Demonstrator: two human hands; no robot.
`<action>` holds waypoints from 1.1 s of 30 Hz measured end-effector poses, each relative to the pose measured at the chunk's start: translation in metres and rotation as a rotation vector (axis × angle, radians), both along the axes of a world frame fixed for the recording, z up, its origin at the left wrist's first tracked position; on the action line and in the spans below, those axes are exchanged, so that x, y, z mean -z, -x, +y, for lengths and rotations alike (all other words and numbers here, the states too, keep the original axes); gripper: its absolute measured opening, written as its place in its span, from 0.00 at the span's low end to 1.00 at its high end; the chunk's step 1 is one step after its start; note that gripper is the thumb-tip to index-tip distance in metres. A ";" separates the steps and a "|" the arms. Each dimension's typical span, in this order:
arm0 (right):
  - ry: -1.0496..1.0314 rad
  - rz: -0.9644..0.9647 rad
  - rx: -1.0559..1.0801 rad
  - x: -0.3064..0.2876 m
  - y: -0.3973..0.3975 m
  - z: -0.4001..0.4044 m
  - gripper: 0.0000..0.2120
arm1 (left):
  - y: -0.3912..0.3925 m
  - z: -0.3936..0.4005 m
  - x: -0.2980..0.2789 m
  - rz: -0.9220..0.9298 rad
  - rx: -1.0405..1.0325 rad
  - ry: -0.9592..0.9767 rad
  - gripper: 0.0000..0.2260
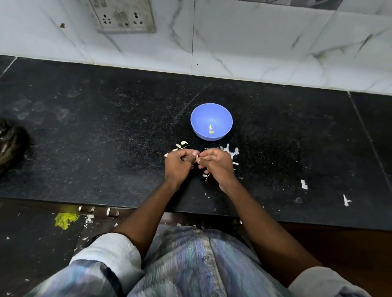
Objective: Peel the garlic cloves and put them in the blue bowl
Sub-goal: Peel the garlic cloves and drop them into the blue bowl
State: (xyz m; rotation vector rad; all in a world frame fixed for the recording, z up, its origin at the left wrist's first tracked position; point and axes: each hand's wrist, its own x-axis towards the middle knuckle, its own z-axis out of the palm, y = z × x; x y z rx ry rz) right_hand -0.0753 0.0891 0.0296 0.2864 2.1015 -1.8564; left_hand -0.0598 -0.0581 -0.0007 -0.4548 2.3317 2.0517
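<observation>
A blue bowl (211,121) stands on the black counter with two peeled garlic cloves (211,129) inside. Just in front of it my left hand (180,163) and my right hand (217,164) meet, fingers curled. Between their fingertips they pinch a small garlic clove (197,157), mostly hidden by the fingers. White garlic skins (230,150) lie scattered around both hands, with more skins (182,145) on the left.
A black plastic bag (2,145) lies at the counter's left end. The tiled wall with a socket plate (120,10) rises behind. White specks (304,184) dot the counter at the right. The counter's front edge (96,205) runs below my wrists.
</observation>
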 end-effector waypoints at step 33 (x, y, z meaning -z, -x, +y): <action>-0.129 0.029 -0.066 -0.012 0.032 0.043 0.03 | 0.020 0.026 -0.013 0.098 0.126 0.055 0.04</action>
